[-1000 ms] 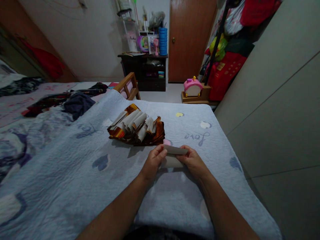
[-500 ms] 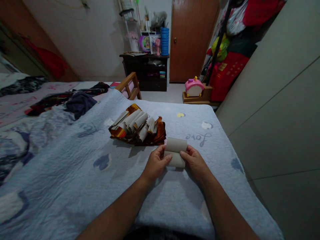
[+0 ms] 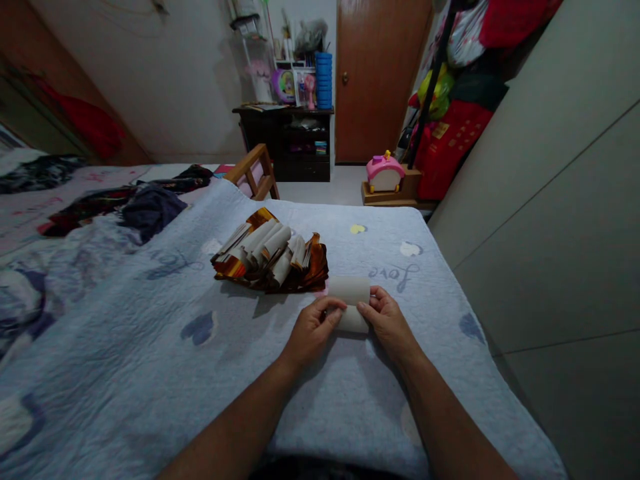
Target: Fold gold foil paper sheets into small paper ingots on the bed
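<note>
Between my hands is a pale grey-white piece of paper or thin card [image 3: 349, 291], creased across its middle and curving above and below the crease. My left hand [image 3: 316, 327] pinches its left side, thumb and fingers closed near the crease. On the right edge, my right hand [image 3: 387, 319] grips it with the thumb on top at the crease. Just beyond my left hand lies a shiny brown-orange foil-like wrapping [image 3: 319, 263], spread open, with several rolled or folded whitish pieces [image 3: 270, 243] piled in it.
A light blue quilt [image 3: 225, 373] with heart patterns covers the bed under my hands. Clothes [image 3: 153, 210] lie to the left, beside a wooden rail [image 3: 253, 172]. A pale cabinet [image 3: 565, 220] flanks the right side. Beyond the bed stand a dark shelf unit [image 3: 285, 143] and a pink toy [image 3: 385, 172].
My left fingers have shifted over the paper's front near the crease and bent inward. The paper stays in both hands. The whole view has moved slightly.
</note>
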Tool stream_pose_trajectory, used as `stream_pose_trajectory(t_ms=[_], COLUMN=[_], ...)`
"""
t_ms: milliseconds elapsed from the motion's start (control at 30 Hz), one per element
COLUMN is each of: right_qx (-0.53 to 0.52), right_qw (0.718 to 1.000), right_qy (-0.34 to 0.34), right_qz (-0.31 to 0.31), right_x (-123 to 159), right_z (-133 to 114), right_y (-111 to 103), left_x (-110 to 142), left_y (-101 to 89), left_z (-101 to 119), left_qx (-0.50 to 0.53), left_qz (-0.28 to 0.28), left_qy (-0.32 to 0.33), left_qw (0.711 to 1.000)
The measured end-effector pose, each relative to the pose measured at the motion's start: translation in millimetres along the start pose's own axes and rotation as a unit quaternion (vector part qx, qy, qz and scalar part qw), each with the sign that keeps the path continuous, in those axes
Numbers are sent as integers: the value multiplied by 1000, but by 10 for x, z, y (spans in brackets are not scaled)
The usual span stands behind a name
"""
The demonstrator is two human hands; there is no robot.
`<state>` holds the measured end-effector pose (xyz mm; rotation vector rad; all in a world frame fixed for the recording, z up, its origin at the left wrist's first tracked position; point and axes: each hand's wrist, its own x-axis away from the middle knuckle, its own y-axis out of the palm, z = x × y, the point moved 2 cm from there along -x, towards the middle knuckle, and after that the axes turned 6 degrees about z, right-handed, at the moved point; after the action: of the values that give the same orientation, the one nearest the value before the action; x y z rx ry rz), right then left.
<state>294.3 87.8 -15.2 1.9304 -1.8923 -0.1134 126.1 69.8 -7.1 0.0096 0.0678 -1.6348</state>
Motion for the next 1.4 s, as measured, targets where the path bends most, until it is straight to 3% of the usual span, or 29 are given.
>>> stream_pose_trajectory(t_ms=[100,333,667,933,1033,1400], right_qx=[3,4,19,111,140,144], right_qw=[1000,1000,999,984,973,965], right_qy=[-1,7,-35,-80,-118,-112], right_qz=[-5,-17,-7,-116,-138,-187], right_x=[7,27,89,163,171,167], right_z=[-1,-25,-77,-150,-187,-155], right_y=[4,0,-47,-95,-65,-49], left_x=[-13,-11,-25,-41,-43,-36], left_y=[3,23,8,23,21,2], left_z=[9,-27,36,-12,-23,-53], left_qx=[-10,80,172,218,223,224], left_qz=[-5,33,72,73,75,74], left_qy=[-23,-106,-142,-150,-149,-153], left_qw=[1000,991,972,962,961,960])
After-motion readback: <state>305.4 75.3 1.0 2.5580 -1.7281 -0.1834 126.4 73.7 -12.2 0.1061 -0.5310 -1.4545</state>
